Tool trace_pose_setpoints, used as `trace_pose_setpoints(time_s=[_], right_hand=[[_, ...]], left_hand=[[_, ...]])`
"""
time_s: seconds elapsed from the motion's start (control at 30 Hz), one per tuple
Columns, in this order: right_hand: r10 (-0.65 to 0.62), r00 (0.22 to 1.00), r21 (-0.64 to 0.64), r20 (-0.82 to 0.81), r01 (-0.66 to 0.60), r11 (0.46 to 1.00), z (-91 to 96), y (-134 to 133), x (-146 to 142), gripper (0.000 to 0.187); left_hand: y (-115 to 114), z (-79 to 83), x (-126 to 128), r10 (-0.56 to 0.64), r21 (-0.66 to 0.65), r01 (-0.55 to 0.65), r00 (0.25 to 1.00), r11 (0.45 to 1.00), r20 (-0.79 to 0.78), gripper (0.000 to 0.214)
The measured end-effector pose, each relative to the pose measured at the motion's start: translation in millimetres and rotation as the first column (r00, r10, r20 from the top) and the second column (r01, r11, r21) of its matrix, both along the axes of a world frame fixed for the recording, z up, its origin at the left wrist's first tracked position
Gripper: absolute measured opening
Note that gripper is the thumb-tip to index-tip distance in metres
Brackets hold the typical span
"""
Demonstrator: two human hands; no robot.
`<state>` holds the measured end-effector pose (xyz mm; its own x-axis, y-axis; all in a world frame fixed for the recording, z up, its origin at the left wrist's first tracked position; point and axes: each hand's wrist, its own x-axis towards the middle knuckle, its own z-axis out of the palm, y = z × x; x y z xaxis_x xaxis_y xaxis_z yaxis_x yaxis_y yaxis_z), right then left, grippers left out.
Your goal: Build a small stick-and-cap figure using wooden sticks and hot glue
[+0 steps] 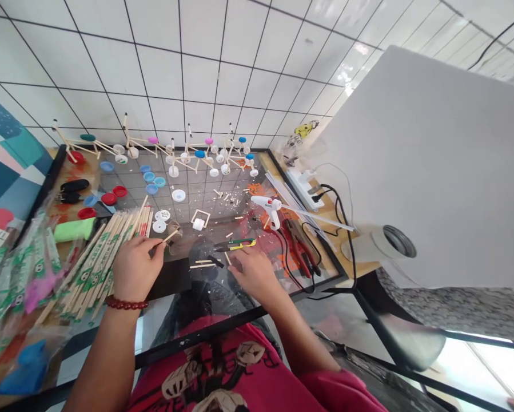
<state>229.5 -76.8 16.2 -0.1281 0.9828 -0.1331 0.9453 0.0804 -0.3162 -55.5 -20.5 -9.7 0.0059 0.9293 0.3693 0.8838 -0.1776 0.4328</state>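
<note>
The left hand (138, 266) pinches one short stick (171, 235) over the left half of the table (222, 326), its long axis slanting toward the far right corner; one pair of cutters (239, 245) lies to its right, nearer the right hand (252, 274). Whether those fingertips grip one small piece (227, 258), I cannot tell. One glue gun (267, 204) lies toward the right edge, one square frame (207, 218) mid-table

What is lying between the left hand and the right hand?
The head view shows thin wooden sticks and a small black strip between the left hand and the right hand, with a dark rectangle nearer the left.
</note>
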Motion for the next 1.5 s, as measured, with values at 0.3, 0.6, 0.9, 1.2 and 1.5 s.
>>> trace_pose_setpoints(time_s=[0.3,0.6,0.9,1.2,1.5], right_hand=[[0.377,0.915,0.350,-0.143,-0.309,0.884,-27.7,-21.3,-32.5,0.009],[0.322,0.882,0.401,-0.343,-0.172,0.900,-37.4,-24.2,-41.3,0.010],[-0.171,0.183,-0.184,-0.968,-0.057,0.981,-24.2,-23.4,-68.2,0.042],[-0.243,0.124,-0.243,-0.962,0.016,0.970,-19.8,-31.5,-52.2,0.031],[-0.158,0.105,-0.158,-0.982,0.004,0.987,-15.5,-35.2,-43.2,0.055]], left_hand=[[-56.1,22.8,-26.1,-0.072,0.097,0.058,0.987,0.994,0.144,0.021],[-96.2,10.1,-0.3,-0.058,0.149,0.054,0.998,0.987,0.023,0.014],[-115.7,37.1,33.6,-0.083,-0.201,0.233,0.825,0.952,0.559,0.020],[-121.4,42.7,41.0,-0.093,-0.089,0.160,0.856,0.983,0.509,0.010],[-122.1,48.2,46.1,-0.122,-0.106,0.201,0.856,0.974,0.502,0.013]])
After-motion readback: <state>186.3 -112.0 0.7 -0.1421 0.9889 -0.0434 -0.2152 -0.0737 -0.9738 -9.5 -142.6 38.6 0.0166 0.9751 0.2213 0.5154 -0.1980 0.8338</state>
